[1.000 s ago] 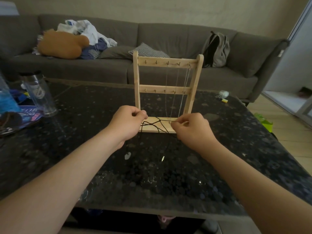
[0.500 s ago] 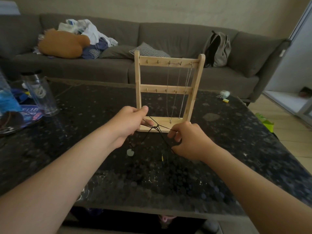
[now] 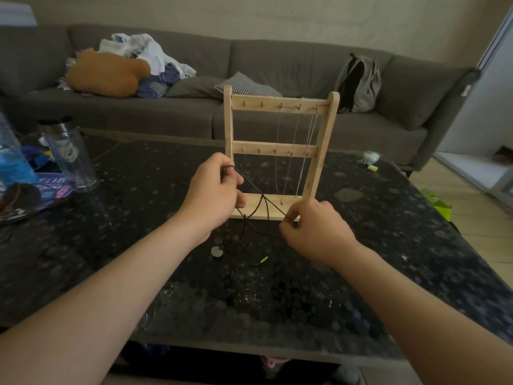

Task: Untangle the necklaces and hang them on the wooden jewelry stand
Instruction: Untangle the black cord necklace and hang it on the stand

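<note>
Right now the left hand (image 3: 212, 194) is curled around one end of the black cord necklace (image 3: 270, 202), with a turn of cord looped over a finger. The right hand (image 3: 316, 232) pinches the cord lower down between thumb and fingertips. Between them the cord is pulled taut on a diagonal, high at the left and low at the right, crossing in front of the base of the wooden jewelry stand (image 3: 324, 140). Slack strands cross that line and drop from it to the tabletop (image 3: 277, 295), where a pale round pendant (image 3: 217, 251) lies just below the hands. The snarl seems to sit where the strands cross mid-span, about equally near both hands.

The stand rises upright directly beyond the hands, its bars running left to right. Thin chains (image 3: 291, 151) already hang from the right half of the top bar. The bare hooks (image 3: 245, 103) are on the left half, above the left hand, which is the nearer one for the lift. Open tabletop lies to either side for spreading the cord; a clear tumbler (image 3: 69, 154) stands well off to the left. The near edge is well short of the hanging strands.
</note>
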Demonstrator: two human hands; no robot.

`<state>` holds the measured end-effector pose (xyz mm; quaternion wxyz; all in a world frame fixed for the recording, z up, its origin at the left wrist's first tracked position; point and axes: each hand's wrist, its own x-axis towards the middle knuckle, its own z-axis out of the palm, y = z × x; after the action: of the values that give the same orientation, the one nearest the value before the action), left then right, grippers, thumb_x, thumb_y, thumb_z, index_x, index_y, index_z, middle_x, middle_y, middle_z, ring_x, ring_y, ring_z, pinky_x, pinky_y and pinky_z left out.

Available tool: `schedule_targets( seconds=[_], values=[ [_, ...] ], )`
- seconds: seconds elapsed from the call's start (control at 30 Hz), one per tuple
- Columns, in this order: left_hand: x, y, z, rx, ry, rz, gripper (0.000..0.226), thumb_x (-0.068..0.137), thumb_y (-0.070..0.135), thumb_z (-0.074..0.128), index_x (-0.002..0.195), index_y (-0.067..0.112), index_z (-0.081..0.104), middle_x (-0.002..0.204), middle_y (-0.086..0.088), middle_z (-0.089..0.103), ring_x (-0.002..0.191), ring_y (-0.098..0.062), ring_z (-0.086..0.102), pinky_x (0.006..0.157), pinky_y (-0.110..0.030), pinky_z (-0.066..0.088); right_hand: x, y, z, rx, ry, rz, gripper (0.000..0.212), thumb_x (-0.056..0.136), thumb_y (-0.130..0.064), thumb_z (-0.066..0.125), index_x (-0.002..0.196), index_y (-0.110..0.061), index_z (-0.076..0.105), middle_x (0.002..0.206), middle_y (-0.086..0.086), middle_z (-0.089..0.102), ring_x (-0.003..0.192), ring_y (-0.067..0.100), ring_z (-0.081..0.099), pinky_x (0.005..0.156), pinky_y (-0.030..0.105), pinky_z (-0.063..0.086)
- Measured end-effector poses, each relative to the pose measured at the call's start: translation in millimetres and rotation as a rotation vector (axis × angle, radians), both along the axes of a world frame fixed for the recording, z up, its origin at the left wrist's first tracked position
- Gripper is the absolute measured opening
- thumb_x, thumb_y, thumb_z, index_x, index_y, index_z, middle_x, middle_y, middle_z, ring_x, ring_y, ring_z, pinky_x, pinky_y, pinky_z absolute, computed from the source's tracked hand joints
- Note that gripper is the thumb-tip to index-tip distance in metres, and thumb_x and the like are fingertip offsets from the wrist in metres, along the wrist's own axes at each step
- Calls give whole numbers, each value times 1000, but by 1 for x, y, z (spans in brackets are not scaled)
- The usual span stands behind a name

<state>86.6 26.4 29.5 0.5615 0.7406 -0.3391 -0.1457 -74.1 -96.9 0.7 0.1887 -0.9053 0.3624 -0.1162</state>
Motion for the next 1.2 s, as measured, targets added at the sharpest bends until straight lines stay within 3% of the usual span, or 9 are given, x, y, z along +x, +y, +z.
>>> schedule_targets(
  seconds=[0.13,0.37,0.53,0.6,0.7,0.83,0.93,1.07,1.2],
  values=[
    [-1,1,6,-70,92,65,10,109,29,63,114,22,59,103,-4,68,73,-10,57,61,-25,48,-1,0,0,-53,94,12,9,98,-32,73,103,-25,74,94,-6,62,77,9,63,58,21,49],
    [-3,4,20,115,261,33,80,97,82,45,87,10,77,77,-1,60,81,-17,57,103,-47,41,-2,-3,6,37,156,57,19,88,-29,84,99,-28,68,106,-2,64,88,12,65,76,26,59],
    [2,-2,9,568,-365,29,112,93,88,-4,68,24,84,98,6,72,117,-18,49,117,-61,25,-6,-4,9,40,285,65,28,89,-12,82,112,-23,69,102,-2,61,93,17,64,88,34,62],
    [4,-1,1,714,-598,76,114,92,87,-9,67,21,82,93,4,68,116,-24,43,105,-55,28,-7,-5,11,-3,330,45,33,89,-12,82,118,-20,70,109,2,65,101,21,64,95,39,61],
    [7,-2,-7,801,-674,68,111,94,84,-8,68,20,78,87,1,68,108,-24,43,105,-56,29,-9,-9,11,-109,409,21,40,90,-17,81,128,-22,69,122,6,65,120,29,57,102,44,53],
    [10,-6,-11,695,-473,24,87,107,74,14,83,21,79,81,1,74,91,-22,67,110,-57,42,-8,-12,6,-159,283,-62,18,95,-32,71,111,-23,76,111,2,70,114,28,61,99,45,48],
    [7,-5,-7,427,-161,-16,58,114,54,38,96,15,77,73,-1,73,70,-17,70,73,-39,60,-5,-12,7,-20,99,-120,30,102,-42,62,90,-21,78,92,-2,73,89,21,65,94,43,51],
    [5,-4,-1,199,199,-48,39,110,48,55,106,14,74,63,2,54,56,-11,55,59,-34,62,0,-4,20,291,-235,-221,41,110,-40,53,89,-15,78,76,1,73,65,14,65,63,33,53],
    [5,1,7,244,222,-69,58,103,68,52,102,16,78,67,3,50,61,-13,46,59,-33,42,0,3,30,676,-536,-273,49,113,-34,42,88,-9,75,69,7,71,75,23,71,86,41,53]
  ],
)
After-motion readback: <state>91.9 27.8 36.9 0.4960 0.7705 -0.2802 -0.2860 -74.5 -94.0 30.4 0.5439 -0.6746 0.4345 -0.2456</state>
